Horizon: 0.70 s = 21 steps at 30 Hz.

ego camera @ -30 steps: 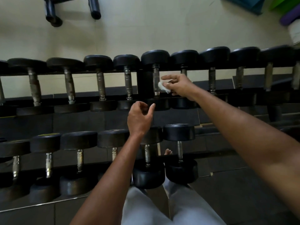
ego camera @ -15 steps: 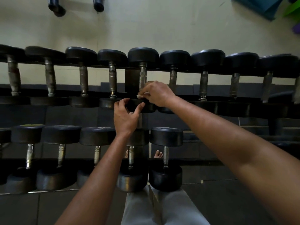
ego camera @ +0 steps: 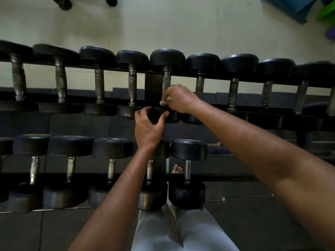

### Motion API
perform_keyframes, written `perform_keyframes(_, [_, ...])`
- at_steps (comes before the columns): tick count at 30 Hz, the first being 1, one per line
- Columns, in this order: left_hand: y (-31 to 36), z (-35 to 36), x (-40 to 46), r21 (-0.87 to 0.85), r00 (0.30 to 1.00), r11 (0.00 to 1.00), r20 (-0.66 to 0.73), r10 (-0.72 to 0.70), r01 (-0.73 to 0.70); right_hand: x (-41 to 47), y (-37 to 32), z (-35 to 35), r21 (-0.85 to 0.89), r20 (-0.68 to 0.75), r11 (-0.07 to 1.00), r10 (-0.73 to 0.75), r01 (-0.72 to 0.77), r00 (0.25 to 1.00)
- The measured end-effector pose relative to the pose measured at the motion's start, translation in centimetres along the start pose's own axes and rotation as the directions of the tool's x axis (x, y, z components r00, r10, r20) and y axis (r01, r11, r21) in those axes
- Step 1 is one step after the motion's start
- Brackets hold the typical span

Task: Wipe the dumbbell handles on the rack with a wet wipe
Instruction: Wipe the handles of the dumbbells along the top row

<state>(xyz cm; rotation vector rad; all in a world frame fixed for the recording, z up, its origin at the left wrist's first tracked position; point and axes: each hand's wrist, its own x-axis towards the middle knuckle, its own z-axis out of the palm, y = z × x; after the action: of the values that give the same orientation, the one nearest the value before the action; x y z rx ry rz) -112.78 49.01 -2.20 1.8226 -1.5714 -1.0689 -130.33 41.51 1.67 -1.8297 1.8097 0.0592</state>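
Note:
A two-tier rack [ego camera: 154, 87] holds rows of black dumbbells with worn metal handles. My right hand [ego camera: 178, 99] pinches a white wet wipe [ego camera: 165, 101], mostly hidden in the fingers, at the near end of the handle [ego camera: 166, 80] of a middle dumbbell on the top tier. My left hand [ego camera: 147, 126] curls its fingers and thumb around that dumbbell's near black head [ego camera: 156, 115]. The wipe's contact with the handle is hidden by my fingers.
Neighbouring top-tier handles stand close on both sides [ego camera: 132, 86] [ego camera: 199, 86]. Lower-tier dumbbells [ego camera: 187, 149] sit under my arms. A bare foot [ego camera: 176, 169] shows through the rack. Blue and green mats [ego camera: 299, 8] lie on the pale floor beyond.
My right hand with the wipe slid down the handle toward its near end. My left hand rose from mid-air and closed around the dumbbell's near head.

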Motion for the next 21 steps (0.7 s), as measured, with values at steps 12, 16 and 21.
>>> perform_keyframes(12, [-0.7, 0.3, 0.3, 0.005, 1.0, 1.0, 0.005, -0.004, 0.004, 0.6, 3.2, 2.2, 0.404, 0.171, 0.862, 0.257, -0.306, 0.951])
perform_keyframes(16, [-0.5, 0.1, 0.3, 0.005, 1.0, 1.0, 0.014, -0.001, 0.001, -0.6, 4.4, 1.0, 0.59, 0.188, 0.747, 0.241, -0.306, 0.952])
perform_keyframes(21, [-0.5, 0.1, 0.3, 0.013, 1.0, 1.0, 0.018, 0.002, -0.002, 0.3, 3.0, 0.9, 0.506, -0.096, 0.858, 0.161, -0.091, 0.982])
